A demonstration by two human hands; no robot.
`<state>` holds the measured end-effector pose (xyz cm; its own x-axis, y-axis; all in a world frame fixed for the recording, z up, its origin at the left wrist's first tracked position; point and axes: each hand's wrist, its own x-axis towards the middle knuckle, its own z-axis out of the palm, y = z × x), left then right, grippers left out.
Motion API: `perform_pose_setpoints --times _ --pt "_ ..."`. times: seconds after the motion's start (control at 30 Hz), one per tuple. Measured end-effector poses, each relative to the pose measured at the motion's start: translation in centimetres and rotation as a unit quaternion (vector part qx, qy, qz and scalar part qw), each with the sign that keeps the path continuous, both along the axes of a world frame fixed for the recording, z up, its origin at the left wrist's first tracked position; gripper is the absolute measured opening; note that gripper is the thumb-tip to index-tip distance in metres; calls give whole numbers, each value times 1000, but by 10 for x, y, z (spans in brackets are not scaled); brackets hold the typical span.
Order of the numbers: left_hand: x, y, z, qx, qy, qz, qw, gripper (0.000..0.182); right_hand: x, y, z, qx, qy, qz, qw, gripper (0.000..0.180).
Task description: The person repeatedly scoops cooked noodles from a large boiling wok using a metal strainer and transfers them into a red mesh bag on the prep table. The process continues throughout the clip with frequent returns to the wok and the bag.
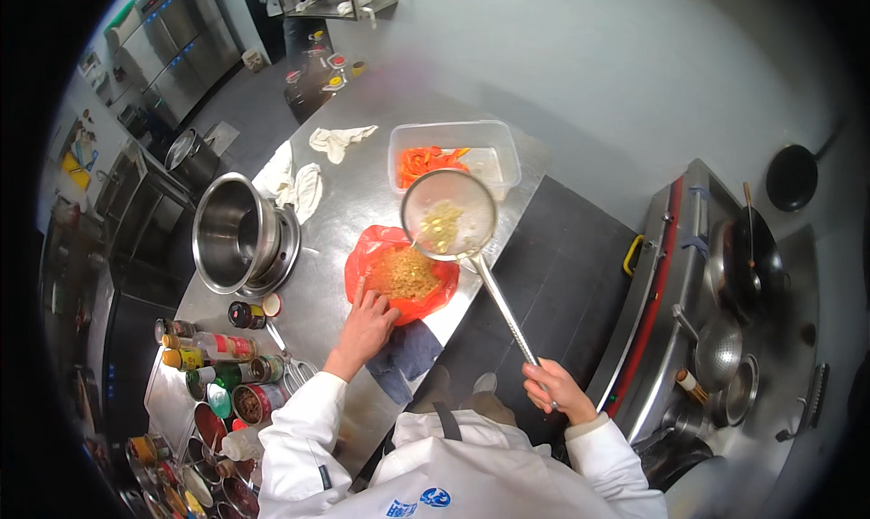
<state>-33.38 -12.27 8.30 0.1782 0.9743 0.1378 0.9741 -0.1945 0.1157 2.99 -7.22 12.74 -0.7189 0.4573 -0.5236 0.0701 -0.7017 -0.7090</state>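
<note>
My right hand (556, 388) grips the metal handle of a fine-mesh strainer (469, 213). Pale yellow chopped bits (442, 226) lie in its mesh, over the near edge of a clear plastic container (508, 135) that holds orange-red strips (425, 162). Just below the strainer, an opened red plastic bag (360, 260) rests on the steel table with a mass of minced, yellowish-brown food (406, 274) in it. My left hand (372, 318) is at the bag's near left edge, index finger stretched out against the red plastic. It grasps nothing that I can see.
Steel bowls (231, 233) and white cloths (299, 182) are at the table's left. Bottles and jars (217, 345), scissors (296, 369) and a dark blue cloth (408, 362) lie nearer. A stove (669, 294) with woks stands right. A person (296, 33) stands in the far background.
</note>
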Motion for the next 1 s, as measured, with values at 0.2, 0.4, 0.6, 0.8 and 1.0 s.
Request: perform_pose_setpoints --times 0.2,0.4,0.6,0.8,1.0 --pt "-4 -4 5 52 -34 61 996 18 -32 27 -23 303 -199 158 919 29" --pt "-8 -7 8 48 -35 127 990 22 -31 24 -22 491 -300 210 790 30" --pt "-8 -10 6 47 -49 158 985 25 -28 22 -13 563 -314 215 733 28" --pt "-7 -17 7 51 -59 157 985 28 -26 16 -4 569 -319 197 732 28" --pt "-12 -19 13 53 -67 103 991 30 -29 9 2 575 -320 195 727 29"
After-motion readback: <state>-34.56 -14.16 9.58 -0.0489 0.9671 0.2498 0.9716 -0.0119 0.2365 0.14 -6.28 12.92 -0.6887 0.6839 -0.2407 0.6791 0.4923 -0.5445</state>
